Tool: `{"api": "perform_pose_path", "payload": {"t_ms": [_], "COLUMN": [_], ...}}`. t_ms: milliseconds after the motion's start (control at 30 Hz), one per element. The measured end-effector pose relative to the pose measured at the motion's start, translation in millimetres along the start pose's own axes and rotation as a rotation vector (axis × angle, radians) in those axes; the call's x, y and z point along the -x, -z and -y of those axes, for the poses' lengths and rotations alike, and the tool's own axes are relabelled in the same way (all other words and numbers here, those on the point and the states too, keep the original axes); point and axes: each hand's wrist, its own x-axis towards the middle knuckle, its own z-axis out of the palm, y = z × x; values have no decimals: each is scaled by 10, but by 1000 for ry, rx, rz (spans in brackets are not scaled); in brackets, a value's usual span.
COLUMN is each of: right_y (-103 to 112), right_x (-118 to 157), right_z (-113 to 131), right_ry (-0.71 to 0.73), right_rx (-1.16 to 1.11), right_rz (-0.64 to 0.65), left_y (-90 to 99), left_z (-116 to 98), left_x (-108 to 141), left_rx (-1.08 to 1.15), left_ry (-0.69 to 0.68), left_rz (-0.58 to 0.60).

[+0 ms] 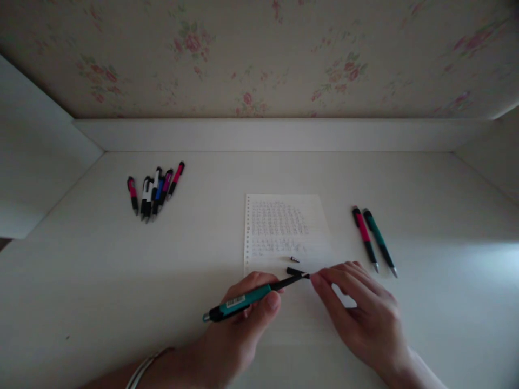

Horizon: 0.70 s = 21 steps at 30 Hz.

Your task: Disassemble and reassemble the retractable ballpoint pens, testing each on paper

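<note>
My left hand (253, 327) is wrapped round a teal ballpoint pen (249, 297) with a barcode label, tilted so that its narrow dark front end points up and right. At that end, the fingertips of my right hand (367, 310) are pinched together; what they hold is too small to make out. A black tube-like pen grip (292, 271) lies on the sheet just behind the pen's front end. Slightly farther back is a small metal pen tip (294, 260). Both hands are over the lower part of the handwritten lined paper (284, 202).
To the right lie a pink-and-black pen (364, 233) and a green-and-black pen (379, 239), side by side. Several pens (156, 192) in pink, white, blue and purple are grouped at the back left. The white desk (194, 237) ends at a floral wall (259, 65), with white side panels.
</note>
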Motion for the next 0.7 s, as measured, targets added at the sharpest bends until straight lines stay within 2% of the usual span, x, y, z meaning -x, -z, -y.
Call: {"api": "perform_pose_path", "payload": {"t_ms": [133,300,400,500,600,700], "right_y": [61,-26,-55,-44,-32,-46], "right_x": [81,138,97,80,92,95], "right_z": [110,174,198,212,200,151], "right_ry": [-48,70,57,0,-145,-308], "right_rx": [-142,-247,-299,-328,-372,-452], "right_rz": [-20,92,130,114,92,-39], "left_y": [-25,-67,-68,-51,-31,-30], "left_z": [-75,-97,-87,-80,-68,-38], "left_x": [-12,-22,-17,-5,9,22], "left_rx": [-49,-198,-290,-320,-336,-335], "left_ry": [-18,-162,-211,-264,-289,-250], "left_rz": [-22,7,41,88,149,168]}}
